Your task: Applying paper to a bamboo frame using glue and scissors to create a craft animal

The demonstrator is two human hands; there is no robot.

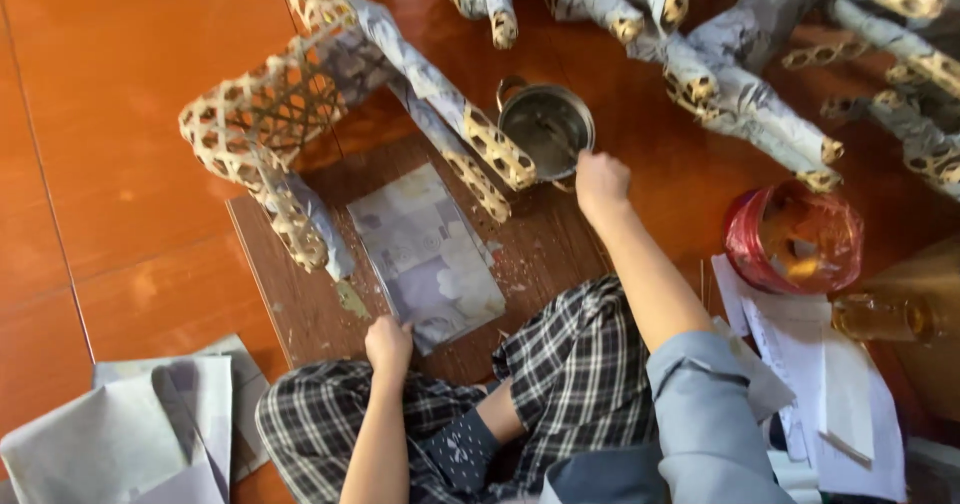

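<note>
My left hand presses on the near edge of a sheet of printed paper lying flat on a dark wooden board. My right hand reaches to the rim of a small metal pot and seems to grip a thin brush dipped in it. A woven bamboo frame, partly wrapped in paper, stands on the board just behind the sheet. I sit cross-legged in checked trousers.
More paper-wrapped bamboo frames lie at the back right. A red-wrapped bowl and a glass bottle sit to the right beside white papers. Folded grey paper sheets lie at bottom left on the orange floor.
</note>
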